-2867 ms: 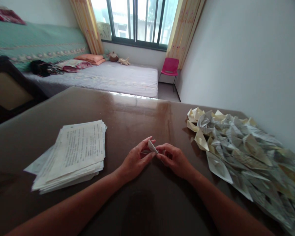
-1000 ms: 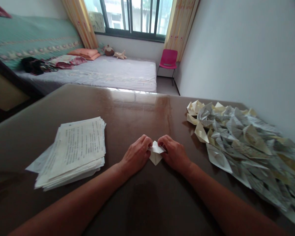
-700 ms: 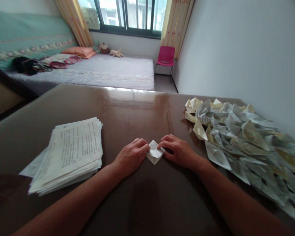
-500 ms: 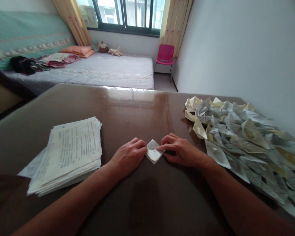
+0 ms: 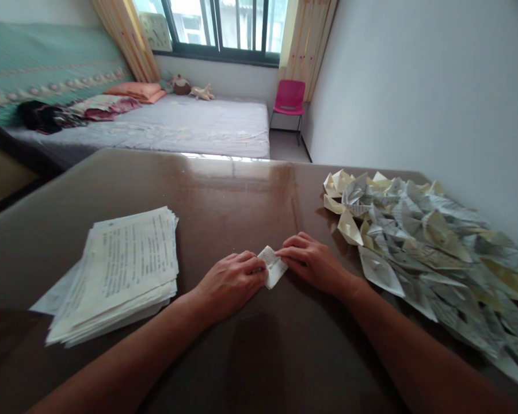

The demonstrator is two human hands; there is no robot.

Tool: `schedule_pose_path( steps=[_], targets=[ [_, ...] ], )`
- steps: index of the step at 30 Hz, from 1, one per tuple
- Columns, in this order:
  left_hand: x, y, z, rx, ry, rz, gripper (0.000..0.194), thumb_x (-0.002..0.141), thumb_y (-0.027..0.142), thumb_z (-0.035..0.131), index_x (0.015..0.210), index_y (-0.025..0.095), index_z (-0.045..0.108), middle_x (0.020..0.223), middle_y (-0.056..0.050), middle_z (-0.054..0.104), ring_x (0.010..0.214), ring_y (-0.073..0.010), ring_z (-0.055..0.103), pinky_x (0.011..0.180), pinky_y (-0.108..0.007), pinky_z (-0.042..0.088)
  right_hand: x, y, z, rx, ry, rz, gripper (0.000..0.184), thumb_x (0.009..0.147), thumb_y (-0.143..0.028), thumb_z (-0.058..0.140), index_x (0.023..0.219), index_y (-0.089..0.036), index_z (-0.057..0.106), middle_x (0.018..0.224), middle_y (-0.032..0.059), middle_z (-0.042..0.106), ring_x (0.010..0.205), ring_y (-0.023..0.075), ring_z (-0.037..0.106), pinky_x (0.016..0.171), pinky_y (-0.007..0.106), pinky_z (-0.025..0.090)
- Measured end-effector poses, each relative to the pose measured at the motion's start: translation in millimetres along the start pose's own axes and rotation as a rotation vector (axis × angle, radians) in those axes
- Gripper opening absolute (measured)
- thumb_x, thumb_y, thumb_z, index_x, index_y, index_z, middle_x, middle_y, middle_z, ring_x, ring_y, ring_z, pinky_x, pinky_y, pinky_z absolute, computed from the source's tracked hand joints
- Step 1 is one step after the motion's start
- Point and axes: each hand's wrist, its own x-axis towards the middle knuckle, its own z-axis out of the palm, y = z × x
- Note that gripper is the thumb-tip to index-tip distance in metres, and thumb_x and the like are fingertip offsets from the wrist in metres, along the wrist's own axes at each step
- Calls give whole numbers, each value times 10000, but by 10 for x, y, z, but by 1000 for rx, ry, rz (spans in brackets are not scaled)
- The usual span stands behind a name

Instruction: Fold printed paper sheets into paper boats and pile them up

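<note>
A small folded piece of printed paper [image 5: 273, 270] lies flat on the brown table [image 5: 224, 195], near its front middle. My left hand [image 5: 231, 284] presses on the paper's left side with its fingers curled over the edge. My right hand [image 5: 313, 261] holds the paper's right corner with its fingertips. Both hands rest on the table top, touching the paper from either side.
A stack of printed sheets [image 5: 121, 270] lies to the left of my hands. A big heap of folded paper boats [image 5: 423, 241] covers the table's right side, by the white wall. Beyond the table are a bed [image 5: 168, 123] and a pink chair [image 5: 289, 98].
The folded paper was held up between my fingertips, then laid flat on the table. My left hand has slid further over it, and the visible shape has narrowed.
</note>
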Motion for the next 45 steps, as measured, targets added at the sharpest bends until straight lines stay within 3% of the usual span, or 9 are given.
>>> schedule_pose_path(
  steps=[5, 10, 15, 20, 27, 32, 37, 45],
  targets=[
    [8, -17, 7, 13, -3, 18, 239, 971, 263, 418, 1005, 216, 650, 1005, -37, 649, 981, -161, 573, 870, -293, 484, 2, -102, 109, -152, -82, -61, 464, 978, -410, 387, 1419, -268, 413, 1395, 41, 520, 1327, 259, 353, 1036, 458, 304],
    [8, -45, 17, -14, 13, 42, 247, 974, 273, 417, 1011, 212, 654, 1019, -36, 647, 981, -153, 567, 886, -277, 492, -28, -76, 173, -238, -88, -6, 536, 969, -477, 369, 1463, -272, 331, 1457, 25, 447, 1390, 287, 262, 1085, 501, 206],
    [3, -93, 6, -36, 26, 45, 242, 954, 336, 465, 1076, 219, 638, 1033, -39, 646, 982, -158, 574, 887, -287, 504, -32, -29, 163, -260, -66, 28, 455, 984, -407, 355, 1430, -324, 383, 1465, -10, 435, 1377, 281, 287, 1074, 503, 220],
    [1, -113, -7, 40, 36, 139, 304, 930, 347, 514, 1221, 273, 564, 1150, -50, 610, 1035, -180, 551, 905, -312, 497, -41, -14, 168, -244, -51, 33, 448, 982, -367, 367, 1429, -335, 385, 1463, -12, 439, 1372, 273, 299, 1075, 496, 234],
    [13, -60, -108, 90, -36, 123, 224, 934, 281, 510, 1141, 272, 596, 1158, -24, 624, 1033, -178, 556, 813, -277, 509, -36, 1, 173, -176, -49, 47, 437, 984, -365, 368, 1420, -344, 393, 1459, -13, 444, 1372, 272, 289, 1082, 510, 210],
    [12, -98, -39, 66, 43, 97, 214, 952, 324, 477, 1081, 232, 620, 1094, -37, 662, 973, -164, 593, 815, -278, 519, -4, 37, 25, 75, 67, 20, 370, 919, -369, 518, 1269, -255, 553, 1267, 64, 608, 1227, 224, 454, 1006, 419, 350],
    [-2, -157, 14, 88, 74, 112, 256, 957, 317, 462, 1148, 206, 590, 1128, -60, 653, 980, -175, 599, 815, -295, 535, 8, 30, -29, 177, -6, -66, 417, 745, -393, 724, 1110, -232, 601, 1122, 58, 638, 1072, 201, 533, 911, 365, 410],
    [0, -147, 16, 53, 52, 80, 234, 962, 247, 436, 1100, 218, 623, 1011, -41, 665, 926, -167, 586, 761, -281, 520, -8, 14, 60, 90, -19, -102, 204, 825, -280, 628, 1026, -254, 654, 1018, 30, 663, 972, 180, 547, 849, 319, 393]
  ],
)
